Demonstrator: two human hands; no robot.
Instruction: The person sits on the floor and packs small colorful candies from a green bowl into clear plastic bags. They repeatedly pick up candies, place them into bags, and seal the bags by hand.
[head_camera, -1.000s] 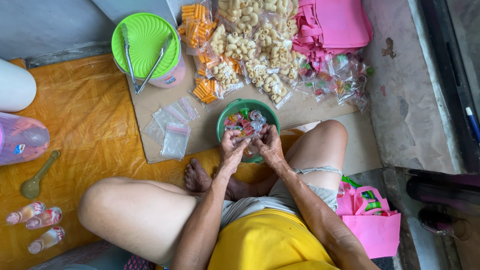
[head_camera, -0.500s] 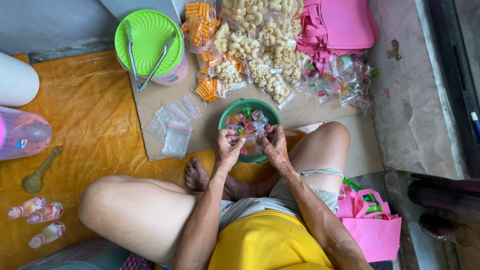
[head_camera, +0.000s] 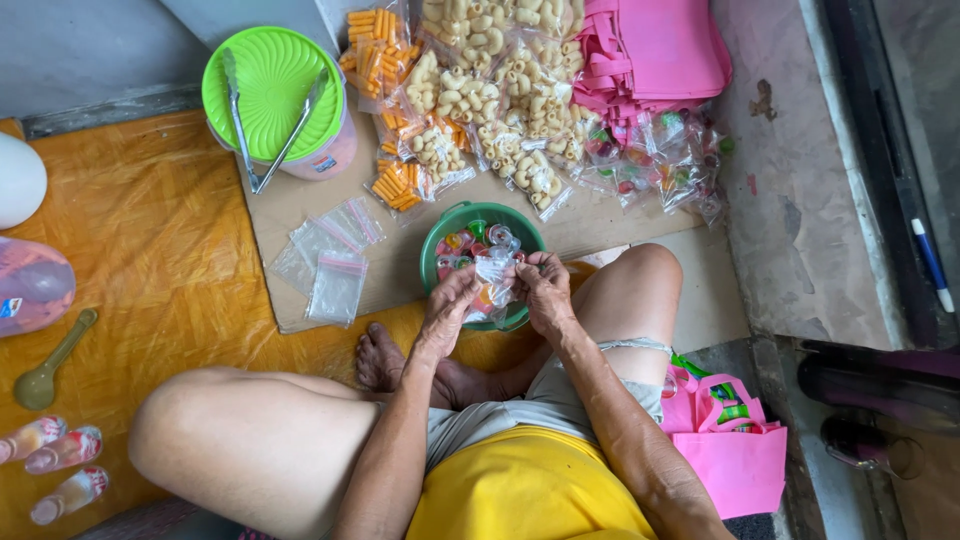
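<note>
Left hand: the left hand (head_camera: 452, 302) is closed on the left edge of a small clear plastic bag (head_camera: 494, 272), its fingers curled over the film.
Right hand: the right hand (head_camera: 541, 288) pinches the right edge of the same bag, fingers bent inward; the two hands face each other with the bag stretched between them.
Held thing: the clear bag holds a few small coloured pieces; whether its top is sealed cannot be told.
Directly under the grip: a green bowl (head_camera: 447, 225) with small wrapped coloured sweets inside; the bag hangs over its near half and hides part of its rim.
Beyond the grip: packed bags of pale curled snacks (head_camera: 500, 95), and left of these, bags of orange stick snacks (head_camera: 385, 120), lying on a sheet of brown cardboard (head_camera: 285, 215).
Beyond and to the right: small bags of coloured sweets (head_camera: 660, 165) and a stack of pink cloth bags (head_camera: 655, 50).
Left of the grip: a loose heap of empty zip bags (head_camera: 330, 262) on the cardboard, well apart from the hands.
Far left, beyond: a tub with a green lid (head_camera: 270, 85); metal tongs (head_camera: 262, 125) rest across it.
Near side of the grip: the person's crossed legs and bare feet (head_camera: 385, 362) on an orange mat (head_camera: 130, 260).
Right, near side: a pink bag (head_camera: 735, 460) beside the knee.
</note>
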